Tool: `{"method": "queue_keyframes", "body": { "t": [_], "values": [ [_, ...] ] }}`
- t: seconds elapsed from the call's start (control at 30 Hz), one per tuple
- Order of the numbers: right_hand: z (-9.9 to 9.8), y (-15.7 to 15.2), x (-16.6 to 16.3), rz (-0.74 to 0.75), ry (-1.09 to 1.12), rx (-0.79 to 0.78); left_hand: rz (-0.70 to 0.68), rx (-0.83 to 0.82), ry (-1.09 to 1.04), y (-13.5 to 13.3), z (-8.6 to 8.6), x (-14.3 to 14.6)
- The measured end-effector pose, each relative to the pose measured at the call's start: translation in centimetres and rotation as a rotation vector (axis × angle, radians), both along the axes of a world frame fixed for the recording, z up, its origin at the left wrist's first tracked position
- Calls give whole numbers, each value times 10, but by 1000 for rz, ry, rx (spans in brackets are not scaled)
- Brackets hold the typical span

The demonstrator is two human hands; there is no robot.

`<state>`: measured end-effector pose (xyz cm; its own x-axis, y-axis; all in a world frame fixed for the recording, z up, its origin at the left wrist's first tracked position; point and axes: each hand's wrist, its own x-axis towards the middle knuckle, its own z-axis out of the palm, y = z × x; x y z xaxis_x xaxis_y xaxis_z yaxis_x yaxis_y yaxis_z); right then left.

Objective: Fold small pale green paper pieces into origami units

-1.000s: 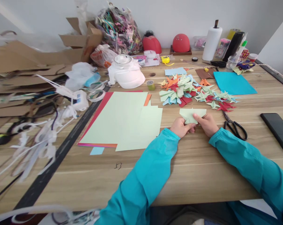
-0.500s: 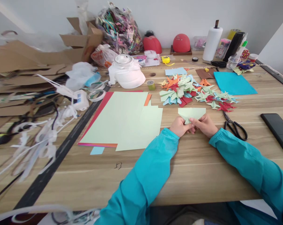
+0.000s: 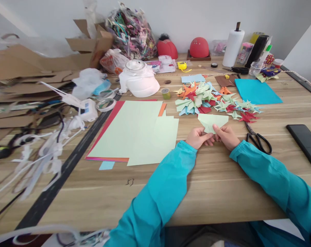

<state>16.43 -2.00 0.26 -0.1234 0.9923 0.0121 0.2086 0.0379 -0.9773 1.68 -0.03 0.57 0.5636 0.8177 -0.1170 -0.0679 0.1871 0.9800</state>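
Observation:
A piece of folded pale green paper (image 3: 209,120), wide at the top and narrower below, is held just above the wooden table. My right hand (image 3: 227,136) pinches its lower right part, the thumb lying on the front. My left hand (image 3: 198,138) is closed at the lower left edge, with its thumb near the bottom and its fingers partly hidden behind the paper. Beyond the hands lies a heap of folded paper cranes (image 3: 196,97) in green, red, orange and blue. Black-handled scissors (image 3: 258,140) lie right of my right hand.
Large pale green sheets (image 3: 135,133) over red and orange ones lie to the left. A phone (image 3: 304,144) is at the right, and a turquoise cloth-like square (image 3: 258,91) behind it. White cords (image 3: 49,151) and cardboard (image 3: 49,60) crowd the far left.
The folded paper has shifted slightly up and right and tilted. My right thumb has moved up and right on it, and the small flap at its lower middle no longer shows.

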Motion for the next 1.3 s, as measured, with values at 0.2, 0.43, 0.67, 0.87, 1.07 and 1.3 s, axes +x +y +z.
{"method": "queue_keyframes", "body": {
  "t": [0.2,0.43,0.67,0.87,1.07,1.3],
  "values": [
    [7,-2,-4,183,85,75,-18,10,-5,-1,-1,0],
    [1,-2,-1,61,110,78,-15,-23,-45,1,0,0],
    [-3,0,3,-20,108,23,-16,-52,-52,1,-1,-1],
    [-2,-1,2,36,53,1,-46,-45,-36,2,-2,-1],
    [-5,2,3,6,108,33,-6,-16,-25,1,-3,0],
    [-3,-1,3,68,11,1,158,59,-50,4,-4,-2]
  ]
}}
